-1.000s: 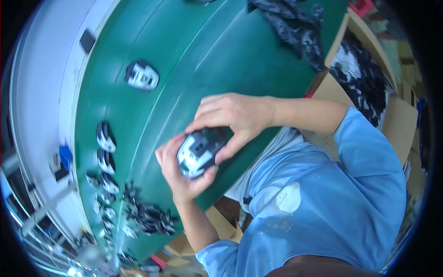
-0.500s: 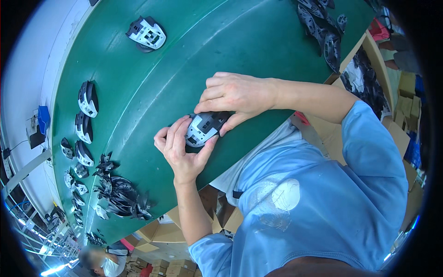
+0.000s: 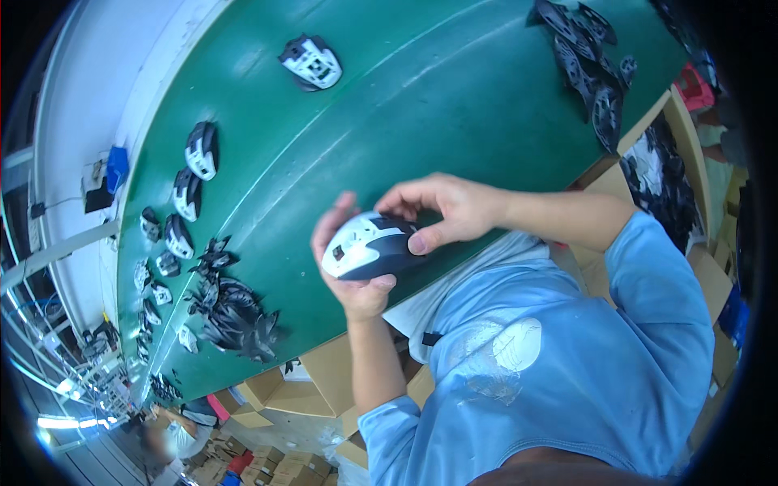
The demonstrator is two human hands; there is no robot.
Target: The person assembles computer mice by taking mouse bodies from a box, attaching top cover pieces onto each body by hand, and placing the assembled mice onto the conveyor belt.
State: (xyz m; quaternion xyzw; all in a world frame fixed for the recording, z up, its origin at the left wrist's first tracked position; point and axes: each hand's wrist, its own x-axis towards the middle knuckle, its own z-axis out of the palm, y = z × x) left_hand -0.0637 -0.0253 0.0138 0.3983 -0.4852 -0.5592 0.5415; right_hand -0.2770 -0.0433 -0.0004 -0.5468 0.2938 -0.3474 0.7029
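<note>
A domed, slotted plastic shell (image 3: 374, 249), white on top with dark grey sides, is held between both my hands, tilted so that one grey side faces me. My left hand (image 3: 363, 298) cups its left end, thumb along the near side and fingers, partly blurred, round the far side. On the right end, my right hand (image 3: 462, 209) grips the dark part with its thumb on top; its other fingertips are partly hidden behind the shell. It appears lifted off the green table (image 3: 324, 154). Another white-and-grey shell (image 3: 313, 63) lies farther off.
A row of similar shells (image 3: 201, 152) runs down the table's left side. Beside it is a heap of black plastic parts (image 3: 235, 312); more black parts (image 3: 587, 65) lie at the far right. An open carton (image 3: 663, 174) holds dark pieces. Another person (image 3: 174, 437) is at lower left.
The shell has been raised and tipped, now showing its grey side. My right hand has moved lower and to the right on it. The whole view has shifted slightly.
</note>
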